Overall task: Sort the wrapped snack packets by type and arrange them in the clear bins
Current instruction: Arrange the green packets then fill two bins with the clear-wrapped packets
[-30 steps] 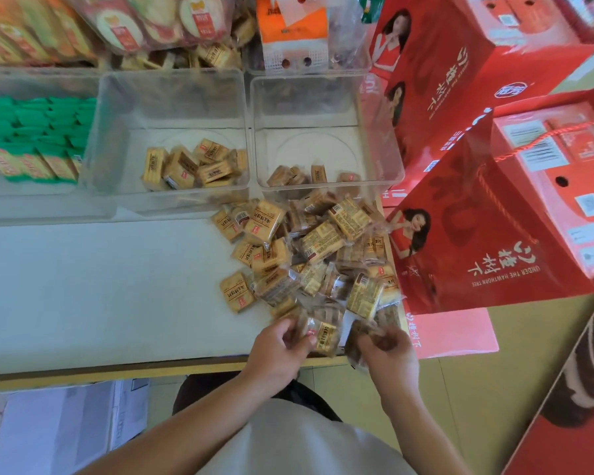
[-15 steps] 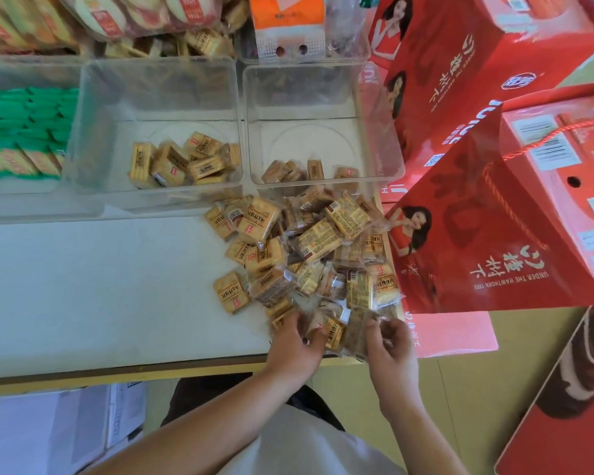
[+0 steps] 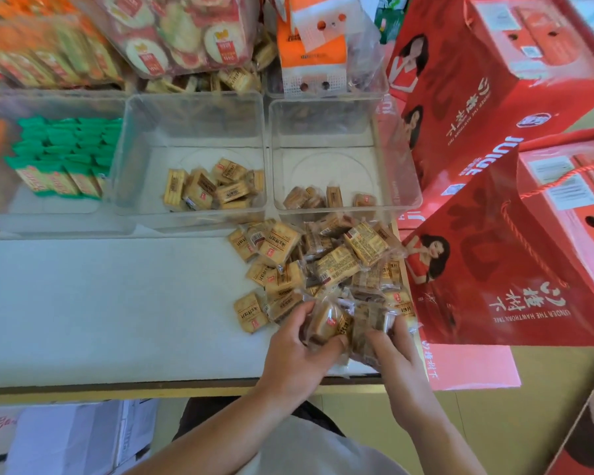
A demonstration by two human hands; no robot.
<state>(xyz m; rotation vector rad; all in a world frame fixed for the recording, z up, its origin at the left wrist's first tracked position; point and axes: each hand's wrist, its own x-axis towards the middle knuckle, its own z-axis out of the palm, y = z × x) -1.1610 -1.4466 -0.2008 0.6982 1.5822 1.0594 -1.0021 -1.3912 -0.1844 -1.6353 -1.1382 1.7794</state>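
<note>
At the lower centre of the frame, a tan square packet in crinkled clear film [image 3: 328, 323] is gripped by the left hand [image 3: 297, 351], with the fingers curled over its top edge. Just to its right, a bundle of darker brown film-wrapped packets [image 3: 369, 322] is clasped by the right hand [image 3: 400, 363]. Both are held at the near edge of a loose heap of glossy square snack packets [image 3: 326, 265] spread on the matte white tabletop [image 3: 100, 303]. Above the heap, tan packets [image 3: 206, 190] are piled in the middle clear rigid plastic bin [image 3: 192, 108], and a few brown packets [image 3: 326, 197] lie in the right clear bin [image 3: 323, 132]. At upper left, green-ended stick packets [image 3: 66, 149] are stacked in rows. Glossy red cardboard gift boxes [image 3: 494, 269] fill the right side.
</note>
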